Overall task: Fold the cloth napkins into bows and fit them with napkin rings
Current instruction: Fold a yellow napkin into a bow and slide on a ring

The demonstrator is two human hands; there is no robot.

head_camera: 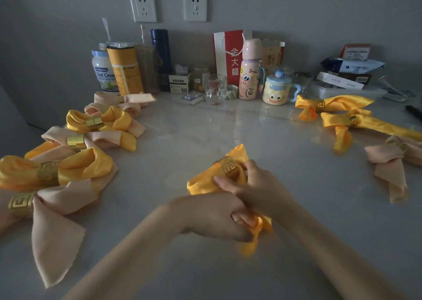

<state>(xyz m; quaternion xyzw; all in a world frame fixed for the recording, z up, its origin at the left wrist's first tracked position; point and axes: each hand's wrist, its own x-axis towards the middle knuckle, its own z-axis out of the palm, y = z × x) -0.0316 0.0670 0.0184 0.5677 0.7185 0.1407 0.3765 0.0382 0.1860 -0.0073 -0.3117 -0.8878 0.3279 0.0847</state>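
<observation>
Head view: right hand (258, 185) grips shiny yellow napkin (201, 183) at gold fretwork ring (229, 166), left hand (214, 217) grips its tail; centring ring probably next.

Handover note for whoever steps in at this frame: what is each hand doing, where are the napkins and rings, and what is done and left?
Left hand grips the near tail of the yellow napkin.
Right hand grips the same napkin beside the gold ring, which is already round the cloth.
Done: ringed bows piled on the left of the table. Three ringed napkins lie on the right, looser in shape.
Left: shape this one into a bow and set it down.
</observation>
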